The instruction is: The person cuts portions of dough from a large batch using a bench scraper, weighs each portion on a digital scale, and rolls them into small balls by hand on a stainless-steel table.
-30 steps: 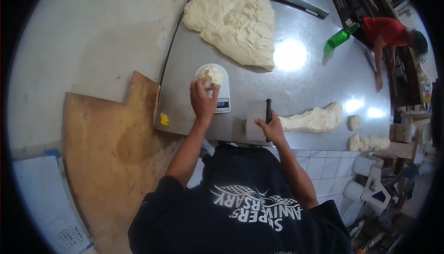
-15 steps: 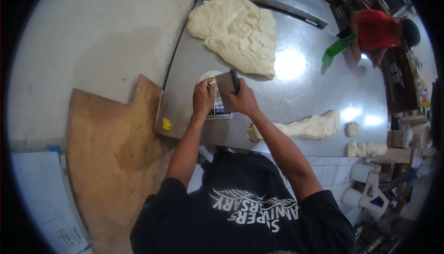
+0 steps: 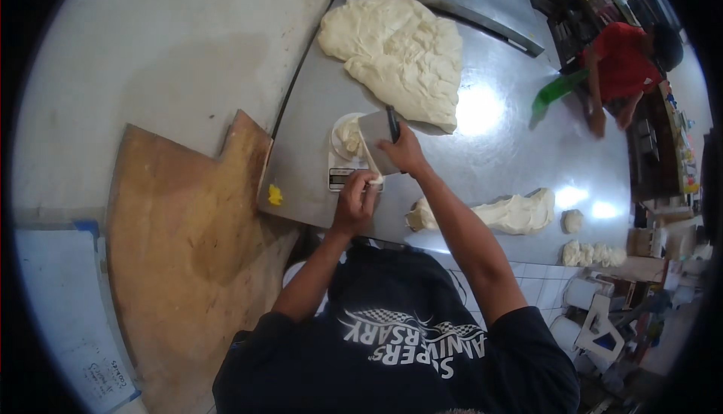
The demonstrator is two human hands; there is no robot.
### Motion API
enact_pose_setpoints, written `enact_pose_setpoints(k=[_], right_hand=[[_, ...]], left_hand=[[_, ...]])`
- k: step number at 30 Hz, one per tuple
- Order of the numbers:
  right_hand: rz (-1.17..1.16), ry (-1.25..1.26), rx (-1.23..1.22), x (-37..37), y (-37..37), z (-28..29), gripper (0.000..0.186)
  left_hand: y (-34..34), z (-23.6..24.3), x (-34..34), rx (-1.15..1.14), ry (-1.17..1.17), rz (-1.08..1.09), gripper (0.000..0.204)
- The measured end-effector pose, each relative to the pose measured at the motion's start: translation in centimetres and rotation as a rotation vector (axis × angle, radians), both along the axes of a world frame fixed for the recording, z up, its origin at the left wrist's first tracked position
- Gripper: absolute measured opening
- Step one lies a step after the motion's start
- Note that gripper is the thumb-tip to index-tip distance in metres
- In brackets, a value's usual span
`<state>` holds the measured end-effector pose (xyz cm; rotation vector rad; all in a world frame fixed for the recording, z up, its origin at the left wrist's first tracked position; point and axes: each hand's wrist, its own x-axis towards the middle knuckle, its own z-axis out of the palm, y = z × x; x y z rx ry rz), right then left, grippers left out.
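Observation:
My right hand [image 3: 405,154] grips a metal dough scraper [image 3: 375,137] by its dark handle, blade held over a small kitchen scale [image 3: 343,177]. A lump of dough [image 3: 348,135] lies on the scale's round white plate. My left hand [image 3: 357,199] pinches a small bit of dough at the scraper's lower edge, just beside the scale. A big slab of dough [image 3: 395,52] spreads across the steel table [image 3: 497,150] behind the scale. A long strip of dough [image 3: 504,214] lies to my right near the front edge.
Two small dough pieces [image 3: 574,220] and a lumpy one [image 3: 591,253] sit at the table's right front. A person in a red shirt [image 3: 621,64] holds a green scoop [image 3: 557,88] at the far side. A wooden board [image 3: 188,241] lies on the floor to the left.
My right hand carried the scraper from the table's front edge up to the scale. My left hand left the dough on the scale and now pinches a bit at the blade.

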<state>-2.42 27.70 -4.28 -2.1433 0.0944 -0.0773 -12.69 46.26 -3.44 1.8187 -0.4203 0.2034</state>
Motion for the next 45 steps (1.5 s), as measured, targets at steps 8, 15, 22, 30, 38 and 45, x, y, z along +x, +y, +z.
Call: enact_pose_setpoints(k=[8, 15, 22, 30, 38, 45], right_hand=[[-0.097, 0.114, 0.264, -1.3, -1.3, 5.7, 0.044], [-0.219, 0.11, 0.297, -7.7, -5.1, 7.4, 0.043], [-0.274, 0.193, 0.116, -15.6, -7.6, 5.2, 0.039], [-0.149, 0.319, -0.158, -19.0, -4.0, -0.5, 0.042], [-0.157, 0.277, -0.298, -18.4, -1.6, -0.7, 0.04], [-0.162, 0.348, 0.052, -18.1, -4.3, -1.7, 0.048]], left_hand=[[-1.8, 0.6, -3.6, -0.116, 0.03, -0.017, 0.016], [-2.3, 1.1, -1.6, -0.436, 0.296, -0.139, 0.017], [-6.0, -4.9, -3.9, -0.146, 0.535, -0.057, 0.02], [-4.7, -6.8, -4.4, 0.194, 0.432, -0.04, 0.022], [-3.3, -4.6, -2.7, 0.25, 0.146, 0.045, 0.021], [0.5, -1.1, 9.0, 0.575, -0.238, 0.241, 0.04]])
